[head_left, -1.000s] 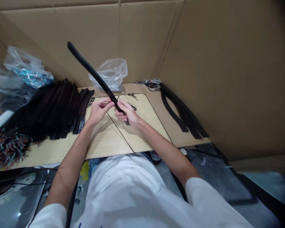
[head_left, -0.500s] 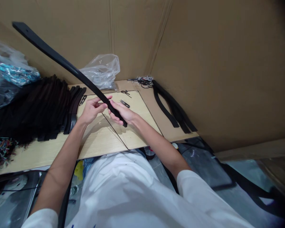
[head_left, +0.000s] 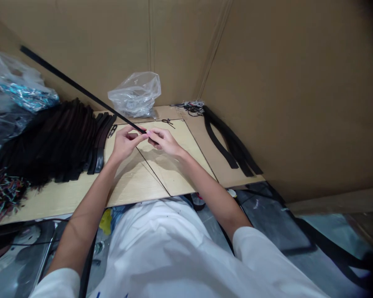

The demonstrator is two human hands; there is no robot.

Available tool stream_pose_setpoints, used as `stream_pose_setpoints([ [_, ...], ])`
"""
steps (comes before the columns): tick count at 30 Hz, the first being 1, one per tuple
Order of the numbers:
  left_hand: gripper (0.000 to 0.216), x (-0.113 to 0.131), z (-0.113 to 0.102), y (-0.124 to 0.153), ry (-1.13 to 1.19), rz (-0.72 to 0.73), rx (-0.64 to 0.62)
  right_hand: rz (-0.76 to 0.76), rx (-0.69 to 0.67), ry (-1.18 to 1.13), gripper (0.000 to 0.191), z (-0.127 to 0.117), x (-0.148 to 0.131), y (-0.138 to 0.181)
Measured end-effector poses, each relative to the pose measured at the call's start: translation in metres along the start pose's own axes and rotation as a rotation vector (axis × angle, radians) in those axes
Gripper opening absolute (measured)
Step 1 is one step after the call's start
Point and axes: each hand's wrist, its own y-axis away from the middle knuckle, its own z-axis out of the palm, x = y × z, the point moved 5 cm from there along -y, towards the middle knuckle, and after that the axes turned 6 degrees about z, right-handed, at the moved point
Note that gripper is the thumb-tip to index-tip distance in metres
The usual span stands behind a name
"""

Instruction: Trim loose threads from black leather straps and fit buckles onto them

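A long black strap, seen edge-on, slants from the upper left down to my two hands. My left hand pinches it near its lower end with thumb and fingers. Right beside it, my right hand grips the same end, its thumb almost touching the left one. The strap's lowest tip is mostly hidden by the right fingers. Below the hands lies a pale board with a dark seam running across it.
Many dark straps are heaped at the left beside thread scraps. A clear plastic bag stands at the back. More black straps lie on the right, near thread clippings. Cardboard walls rise behind and to the right.
The strap has turned from its broad face to its narrow edge, and its far end has dropped slightly. My hands have come closer together. The snips on the board are now hidden behind my right hand.
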Motion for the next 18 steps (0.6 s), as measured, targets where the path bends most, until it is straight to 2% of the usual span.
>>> stream_pose_setpoints([
  [4, 0.051, 0.006, 0.000, -0.001, 0.002, -0.003, -0.021, 0.117, -0.134, -0.152, 0.045, 0.008, 0.000, 0.004],
  [9, 0.048, 0.013, 0.002, -0.002, 0.064, 0.016, -0.103, 0.232, -0.250, -0.267, 0.047, 0.016, 0.003, 0.007],
  [13, 0.042, 0.011, 0.001, -0.002, 0.065, 0.038, -0.135, 0.219, -0.188, -0.192, 0.054, 0.013, 0.005, 0.005],
  [18, 0.035, 0.003, -0.005, -0.003, -0.096, 0.075, -0.060, 0.063, 0.026, 0.019, 0.057, 0.002, 0.009, -0.003],
])
